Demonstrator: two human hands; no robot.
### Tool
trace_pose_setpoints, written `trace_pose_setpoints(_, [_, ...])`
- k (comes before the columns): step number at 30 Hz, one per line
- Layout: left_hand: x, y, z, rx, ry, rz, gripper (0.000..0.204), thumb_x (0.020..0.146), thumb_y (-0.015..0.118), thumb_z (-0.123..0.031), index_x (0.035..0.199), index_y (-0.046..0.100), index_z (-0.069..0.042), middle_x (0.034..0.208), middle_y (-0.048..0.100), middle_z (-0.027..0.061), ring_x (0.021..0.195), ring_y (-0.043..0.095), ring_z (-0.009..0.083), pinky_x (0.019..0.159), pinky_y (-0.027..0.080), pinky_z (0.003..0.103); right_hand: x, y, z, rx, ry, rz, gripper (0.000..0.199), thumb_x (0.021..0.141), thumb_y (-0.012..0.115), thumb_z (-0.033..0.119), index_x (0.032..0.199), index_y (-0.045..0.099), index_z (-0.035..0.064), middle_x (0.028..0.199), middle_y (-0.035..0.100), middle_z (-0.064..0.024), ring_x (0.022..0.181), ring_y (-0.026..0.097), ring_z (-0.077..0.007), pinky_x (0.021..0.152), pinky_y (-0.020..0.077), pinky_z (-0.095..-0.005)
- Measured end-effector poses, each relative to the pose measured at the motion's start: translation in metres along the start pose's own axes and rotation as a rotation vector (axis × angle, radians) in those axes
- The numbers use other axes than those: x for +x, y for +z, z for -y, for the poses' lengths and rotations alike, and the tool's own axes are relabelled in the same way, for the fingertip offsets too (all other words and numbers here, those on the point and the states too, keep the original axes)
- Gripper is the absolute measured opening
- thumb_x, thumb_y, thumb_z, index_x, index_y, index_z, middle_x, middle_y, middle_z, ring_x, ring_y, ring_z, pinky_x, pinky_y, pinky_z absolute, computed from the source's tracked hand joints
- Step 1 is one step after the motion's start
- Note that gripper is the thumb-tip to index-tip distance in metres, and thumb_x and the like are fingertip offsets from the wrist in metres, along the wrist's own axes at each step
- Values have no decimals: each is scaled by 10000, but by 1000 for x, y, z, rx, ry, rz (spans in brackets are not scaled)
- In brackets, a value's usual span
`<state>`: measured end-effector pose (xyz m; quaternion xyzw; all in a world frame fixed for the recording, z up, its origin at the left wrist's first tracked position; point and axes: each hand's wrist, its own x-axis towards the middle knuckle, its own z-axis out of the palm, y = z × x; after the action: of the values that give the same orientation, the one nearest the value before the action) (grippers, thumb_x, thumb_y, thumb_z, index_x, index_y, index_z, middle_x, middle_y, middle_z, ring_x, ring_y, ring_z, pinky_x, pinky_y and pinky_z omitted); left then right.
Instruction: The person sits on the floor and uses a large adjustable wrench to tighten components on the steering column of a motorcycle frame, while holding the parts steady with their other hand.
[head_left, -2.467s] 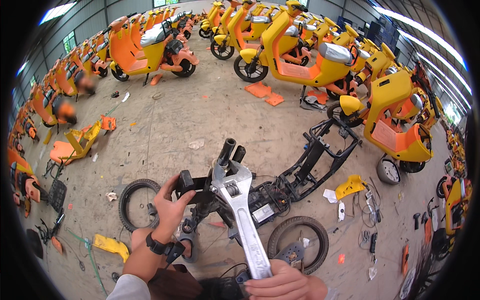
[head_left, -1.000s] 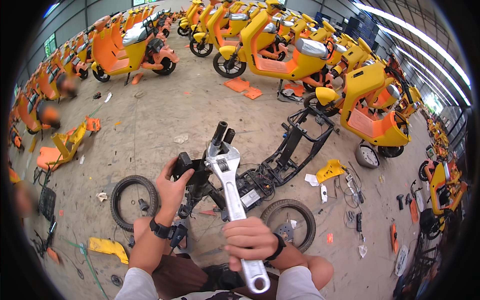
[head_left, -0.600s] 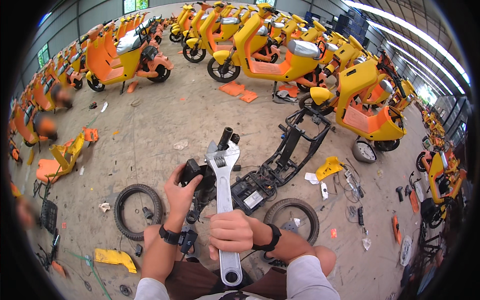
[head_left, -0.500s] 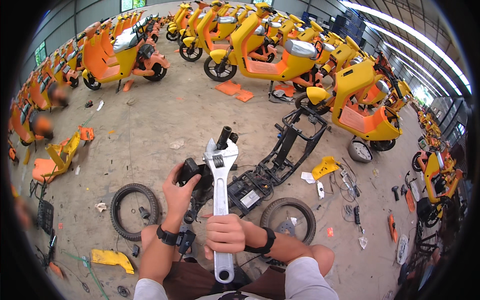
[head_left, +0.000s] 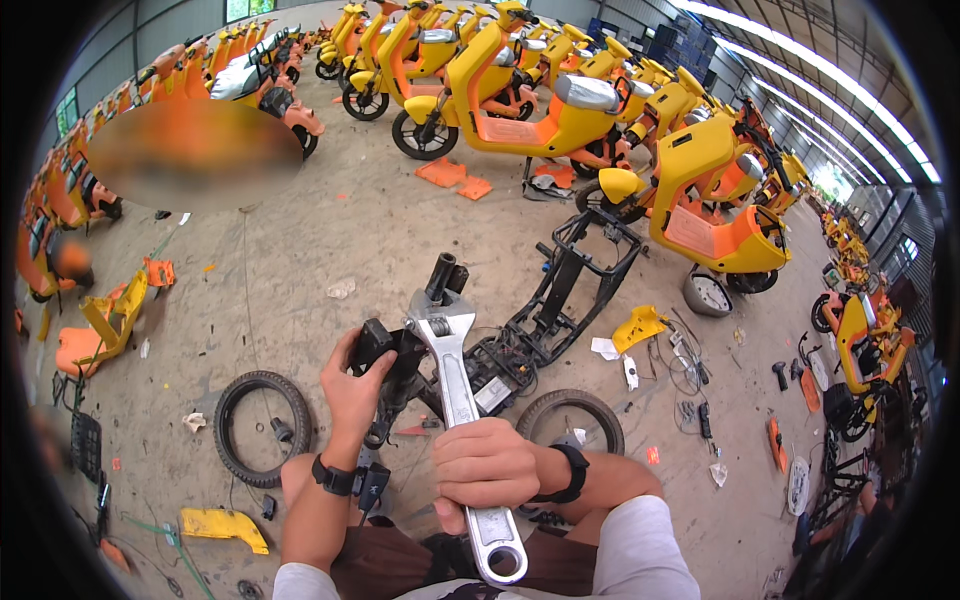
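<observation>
My right hand (head_left: 486,465) is wrapped round the handle of a large silver adjustable wrench (head_left: 457,385). The wrench's jaws are at a black tube (head_left: 440,276) that sticks up from the dark scooter parts; whether they grip it I cannot tell. A black block-like part (head_left: 373,342) is held between the thumb and fingers of my left hand (head_left: 348,392), left of the wrench head. Beyond them lies a stripped black scooter frame (head_left: 565,290) with wiring and a labelled box. The wrench hides part of these lower pieces.
Tyres lie to the left (head_left: 228,420) and right (head_left: 612,420) of my knees. A yellow panel (head_left: 225,528) is at the lower left; another yellow piece (head_left: 638,328) and loose cables (head_left: 685,350) lie right. Rows of yellow-orange scooters (head_left: 540,125) stand behind, with a wheel hub (head_left: 708,294) nearer.
The wrench's handle end has swung to the right, and my right hand has moved with it. My left hand still holds the black part. The whole view has shifted slightly.
</observation>
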<state>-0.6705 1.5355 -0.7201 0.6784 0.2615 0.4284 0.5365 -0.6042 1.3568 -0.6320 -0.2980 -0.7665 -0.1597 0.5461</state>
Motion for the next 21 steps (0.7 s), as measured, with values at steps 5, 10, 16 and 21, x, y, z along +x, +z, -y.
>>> trace_pose_setpoints(5, [0,3,5,-5,-14,-23,501,739,796,-94,1168,588,61,1046,661,125,951,610,166,878,474,294,4,-5,-5,76,45,17,265,721,787,157,760,603,-30,726,572,-96,647,597,-281,617,556,-387])
trace_pose_setpoints(10, [2,6,15,22,1,-11,510,766,796,-114,1200,580,41,1090,649,135,956,606,171,877,474,293,2,8,-16,28,-20,-44,369,751,826,283,746,601,-9,718,564,-93,586,566,-261,533,495,-342])
trace_pose_setpoints(16, [8,-5,39,-77,-6,-13,502,803,760,-67,1242,550,59,1147,630,129,1012,594,168,893,466,286,8,19,-23,3,-135,-128,314,839,707,224,668,554,10,685,513,-70,528,506,-230,462,384,-330])
trace_pose_setpoints(21, [8,6,30,-163,-118,35,489,813,724,-23,1257,533,52,1148,631,133,1034,593,169,926,458,286,10,45,-27,-144,-74,-143,164,698,619,154,659,528,24,674,485,-65,522,481,-226,462,372,-333])
